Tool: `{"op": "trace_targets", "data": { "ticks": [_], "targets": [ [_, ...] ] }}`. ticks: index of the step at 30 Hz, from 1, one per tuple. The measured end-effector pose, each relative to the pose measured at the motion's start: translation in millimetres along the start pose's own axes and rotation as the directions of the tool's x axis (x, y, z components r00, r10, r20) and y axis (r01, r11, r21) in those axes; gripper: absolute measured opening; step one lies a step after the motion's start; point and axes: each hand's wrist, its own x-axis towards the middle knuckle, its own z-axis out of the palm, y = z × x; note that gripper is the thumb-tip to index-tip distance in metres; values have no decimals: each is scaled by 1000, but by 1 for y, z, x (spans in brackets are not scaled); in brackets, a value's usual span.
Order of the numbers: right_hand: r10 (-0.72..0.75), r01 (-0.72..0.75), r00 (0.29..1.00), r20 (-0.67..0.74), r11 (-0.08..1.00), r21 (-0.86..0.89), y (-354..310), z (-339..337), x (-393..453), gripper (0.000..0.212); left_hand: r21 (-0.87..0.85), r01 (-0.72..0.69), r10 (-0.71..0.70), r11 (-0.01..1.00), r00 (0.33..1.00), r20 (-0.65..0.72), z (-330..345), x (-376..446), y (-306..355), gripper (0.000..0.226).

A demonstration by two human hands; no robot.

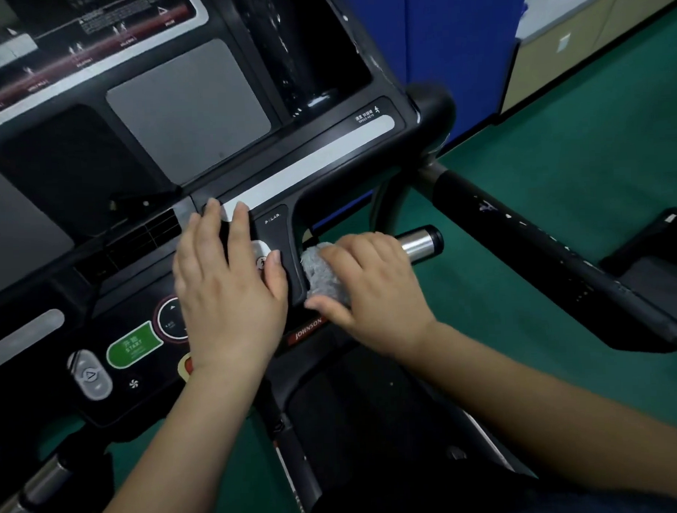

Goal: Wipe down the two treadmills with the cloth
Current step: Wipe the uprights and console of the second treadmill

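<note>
Forearms nearest, reaching in from below. Left hand (230, 287) flat, fingers straight, pressing on the console (194, 119) beside the POLAR badge. Right hand (372, 289) curled round the cloth (322, 274), bunched against the grip (421, 244) at the console's right edge. Soft, light, fluffy stuff by the look, likely to crush and slip loose; best kept wadded in the palm, thumb pinning it underneath. Handrail (552, 256) further right.

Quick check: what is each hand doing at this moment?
Left hand: open, flat on the treadmill console.
Right hand: fingers curled round the grey cloth.
</note>
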Motion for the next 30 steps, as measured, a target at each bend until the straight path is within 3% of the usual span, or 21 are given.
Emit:
{"op": "trace_targets", "data": {
  "ticks": [5,10,12,17,21,23,25,28,30],
  "targets": [
    [-106,104,993,-49,994,-44,36,-6,-2,49,-35,6,-6,999,1000,0,0,0,-2,55],
    [212,-207,967,-143,977,49,67,-21,-7,35,-121,48,-50,991,999,-18,-3,0,-4,53],
    [262,-257,953,-151,965,50,55,-21,-2,33,-146,77,-84,986,996,-42,-3,0,-4,51],
    [-96,100,990,-102,994,40,-4,1,6,38,-115,84,-91,990,995,-52,-2,0,-2,50],
    [-224,228,966,-127,974,19,28,1,-1,33,-113,85,-91,990,995,-51,-2,0,-1,50],
    [-154,156,982,-113,988,7,55,-5,-6,34,-114,85,-92,990,994,-58,-2,0,0,50],
    [22,-15,990,-137,998,55,76,-17,-10,30,-112,90,-96,990,994,-53,-2,-1,0,50],
    [317,-299,941,-120,943,146,88,-28,-15,31,-106,91,-95,990,995,-39,-2,-1,1,50],
    [413,-390,901,-135,905,169,84,-26,-16,32,-107,86,-91,990,995,-42,-2,-1,1,50]
  ]
}}
